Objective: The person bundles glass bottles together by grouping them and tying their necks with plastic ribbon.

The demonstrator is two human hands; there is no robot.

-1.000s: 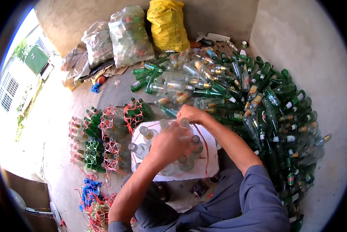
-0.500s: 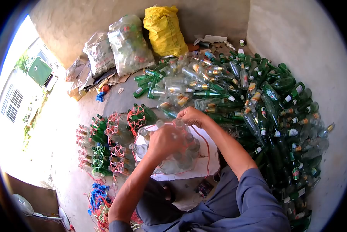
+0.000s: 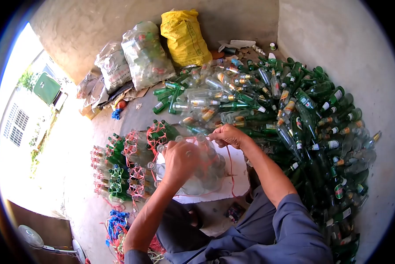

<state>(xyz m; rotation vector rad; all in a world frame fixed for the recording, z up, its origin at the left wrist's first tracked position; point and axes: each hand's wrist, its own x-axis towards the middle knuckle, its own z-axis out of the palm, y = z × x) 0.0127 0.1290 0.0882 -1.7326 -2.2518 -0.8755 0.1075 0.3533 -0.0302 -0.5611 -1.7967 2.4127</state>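
Several clear glass bottles (image 3: 197, 180) stand grouped on a white board (image 3: 239, 169) in front of me, with red string (image 3: 231, 176) around their necks and trailing down the board's right part. My left hand (image 3: 178, 160) is over the left bottles, its fingers curled and partly blurred; what they grip is hidden. At the back right bottle neck, my right hand (image 3: 227, 135) pinches the red string between thumb and fingers. The hands are apart, with bottle tops between them.
Tied bundles of bottles (image 3: 120, 163) stand at the left. Loose green and clear bottles (image 3: 309, 127) are heaped at the right and back. Filled sacks (image 3: 145, 57) and a yellow sack (image 3: 186, 39) lean near the wall. Tangled string (image 3: 117, 226) and a fan (image 3: 30, 236) are lower left.
My left hand has moved left, away from the bottles' middle. My right hand has shifted slightly right and down with the string. The camera view has also shifted a little.
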